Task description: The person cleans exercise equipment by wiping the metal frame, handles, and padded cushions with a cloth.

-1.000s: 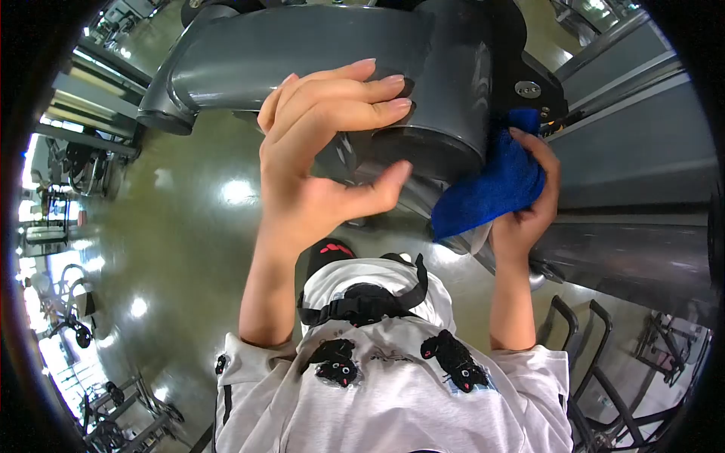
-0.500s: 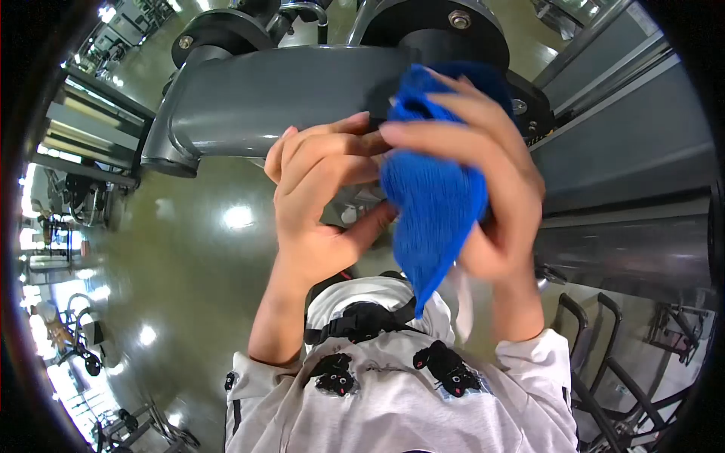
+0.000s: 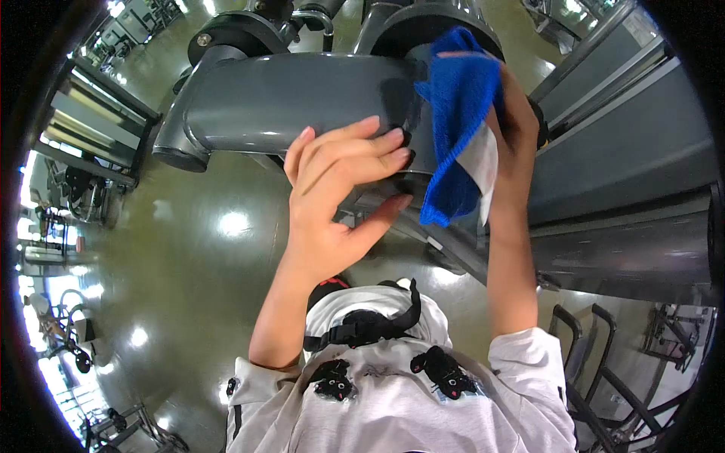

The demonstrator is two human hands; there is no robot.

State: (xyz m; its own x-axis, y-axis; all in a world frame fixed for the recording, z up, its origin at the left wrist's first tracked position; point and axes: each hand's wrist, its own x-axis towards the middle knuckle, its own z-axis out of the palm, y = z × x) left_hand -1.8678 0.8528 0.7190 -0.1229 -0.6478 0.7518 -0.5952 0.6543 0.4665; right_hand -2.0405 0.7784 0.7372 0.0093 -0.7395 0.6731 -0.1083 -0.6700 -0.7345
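Note:
A thick dark grey metal tube point(image 3: 302, 98) runs across the upper middle, joined at its right to an upright cylindrical part. My left hand point(image 3: 336, 196) is open beside the lower side of this joint, its fingers apart and curved, with fingertips at the metal. My right hand point(image 3: 513, 136) is closed round a blue cloth point(image 3: 461, 113), which lies against the right part of the joint and hangs down. A white tag or cloth piece point(image 3: 481, 166) shows beside the blue cloth. Some right fingers are hidden behind the cloth.
Round dark discs with bolts point(image 3: 234, 38) stand behind the tube. A large grey panel point(image 3: 627, 151) and a thick horizontal tube point(image 3: 627, 253) are at the right. Black metal frames point(image 3: 604, 362) stand at the lower right. Other gym machines line the left side of the shiny floor point(image 3: 196, 287).
My right hand first moved left and up with the blue cloth, from the joint's right side to its front, then slightly up and right. My left hand has shifted a little down and right.

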